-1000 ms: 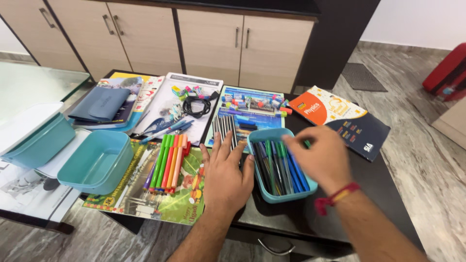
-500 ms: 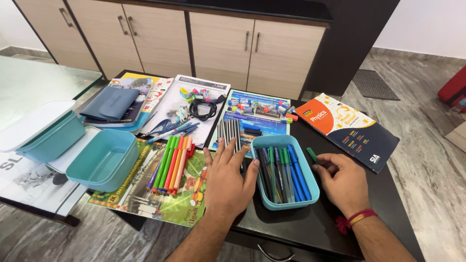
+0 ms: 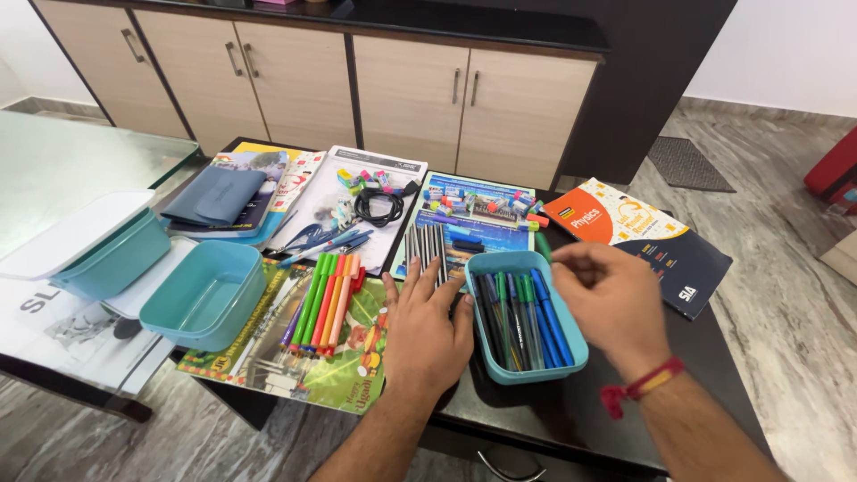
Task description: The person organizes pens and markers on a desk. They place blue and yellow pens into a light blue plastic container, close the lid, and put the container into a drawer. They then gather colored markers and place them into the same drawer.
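My left hand lies flat on the dark table, fingers spread, its fingertips against the left wall of a small teal box. The box holds several blue, green and dark pens. My right hand hovers over the box's right side with its fingers pinched on a green pen, whose end pokes out past the fingertips. Black pencils lie just beyond my left fingers.
A row of coloured markers rests on a picture book. An empty teal box and a lidded one sit at the left. Farther back lie scissors, a black cable, small erasers, a blue pouch and an orange-and-navy book.
My right hand went from over the box down to the table right of it, took a green pen there, and has lifted back over the box. My left hand stayed put.
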